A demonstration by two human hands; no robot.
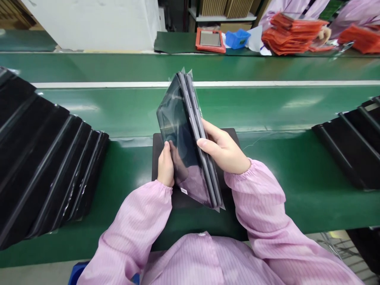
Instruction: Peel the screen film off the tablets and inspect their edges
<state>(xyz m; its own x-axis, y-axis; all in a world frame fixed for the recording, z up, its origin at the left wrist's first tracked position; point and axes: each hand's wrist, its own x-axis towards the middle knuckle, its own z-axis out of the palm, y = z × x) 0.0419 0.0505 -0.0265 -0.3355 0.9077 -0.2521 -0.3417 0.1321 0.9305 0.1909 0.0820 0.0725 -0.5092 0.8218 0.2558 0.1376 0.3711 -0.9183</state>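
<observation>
Two tablets (pixel 190 158), each with clear protective film sticking out past its edges, are held together upright and tilted in front of me. My left hand (pixel 166 166) grips their left edge, its thumb on the glossy screen and the other fingers hidden behind. On the right side, my right hand (pixel 224 148) is closed round the pair, thumb on the near edge. The front screen mirrors my hand and pink sleeve, and a small white label shows at its lower corner. Beneath them lies a dark flat pad (pixel 234 136), partly covered by the tablets and my arms.
Overlapping dark tablets in film (pixel 56 166) lean in a row at the left; another row (pixel 350 146) stands at the right. Across the green belt (pixel 124 71) are stacked orange pouches (pixel 292 33), a blue bin (pixel 237 38) and a white box (pixel 97 23). Co-workers' pink sleeves show behind.
</observation>
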